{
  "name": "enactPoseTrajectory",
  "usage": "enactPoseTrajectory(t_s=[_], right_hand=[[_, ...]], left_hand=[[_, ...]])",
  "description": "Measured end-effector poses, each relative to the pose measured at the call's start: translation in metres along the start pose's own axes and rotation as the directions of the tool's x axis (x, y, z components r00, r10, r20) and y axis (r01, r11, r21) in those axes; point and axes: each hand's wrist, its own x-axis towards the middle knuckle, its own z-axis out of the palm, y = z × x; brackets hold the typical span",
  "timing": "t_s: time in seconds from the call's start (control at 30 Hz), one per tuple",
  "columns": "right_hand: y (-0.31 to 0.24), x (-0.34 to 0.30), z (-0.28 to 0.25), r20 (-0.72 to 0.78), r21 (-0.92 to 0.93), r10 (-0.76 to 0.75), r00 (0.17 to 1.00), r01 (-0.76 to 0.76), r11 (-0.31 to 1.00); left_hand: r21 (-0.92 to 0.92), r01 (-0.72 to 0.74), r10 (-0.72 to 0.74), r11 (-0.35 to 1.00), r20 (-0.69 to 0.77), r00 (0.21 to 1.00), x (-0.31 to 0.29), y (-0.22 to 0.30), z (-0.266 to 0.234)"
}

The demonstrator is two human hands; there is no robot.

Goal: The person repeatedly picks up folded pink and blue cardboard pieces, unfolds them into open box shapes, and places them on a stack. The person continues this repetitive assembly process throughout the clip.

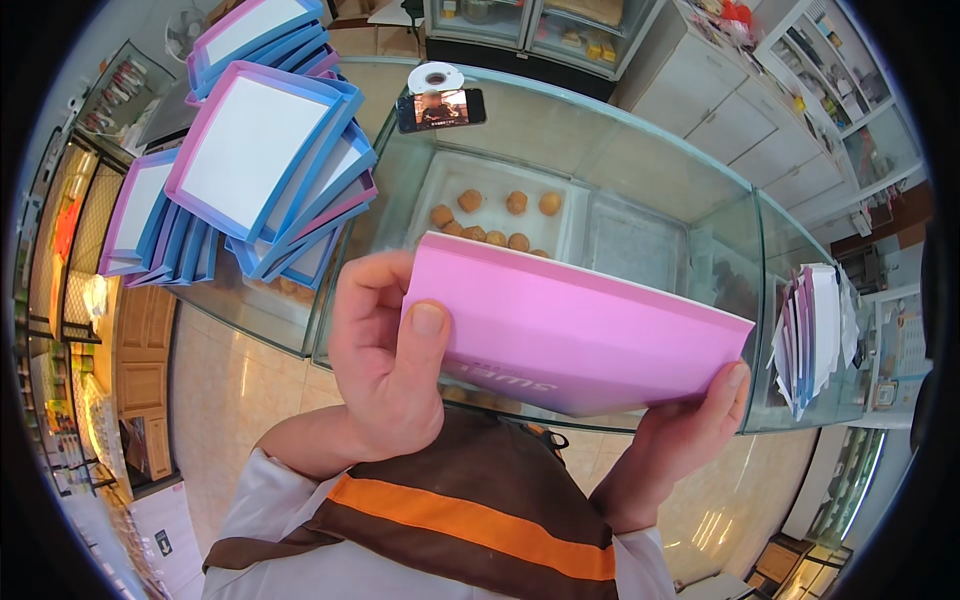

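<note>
A pink cardboard sheet [575,325] with a folded edge is held up in front of me, above the glass counter. My left hand [395,350] grips its left end, thumb on the near face and fingers behind. At the lower right corner, my right hand [695,430] pinches it, the thumb along the edge. To the left, a stack of folded pink-and-blue box trays [255,150] with white insides leans in a pile. Flat cardboard blanks [815,330] stand bunched at the right end of the counter.
Inside the glass display counter [660,120], round brown pastries [516,202] lie on a white tray, with a clear tray [635,235] beside it. A phone [441,110] on a round white stand sits on the glass. A refrigerated case [545,35] and white cabinets [720,110] stand beyond.
</note>
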Motion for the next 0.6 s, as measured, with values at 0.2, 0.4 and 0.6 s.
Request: enactPoseTrajectory(t_s=[0.2,0.4,0.6], right_hand=[[-0.007,0.023,0.028,0.019,0.1,0.012,1.0,-0.014,0.995],[0.025,0.048,-0.034,0.7,-0.115,0.107,0.706,-0.037,0.993],[0.059,0.019,-0.06,0.837,-0.544,0.435,0.333,0.419,0.727]], left_hand=[[-0.102,0.098,-0.09,0.99,0.087,0.992,0.021,-0.007,-0.013],[0.014,0.419,-0.309,0.908,0.697,0.647,0.047,-0.047,-0.083],[0.458,-0.17,-0.424,0.873,0.883,0.2,0.008,-0.097,-0.105]])
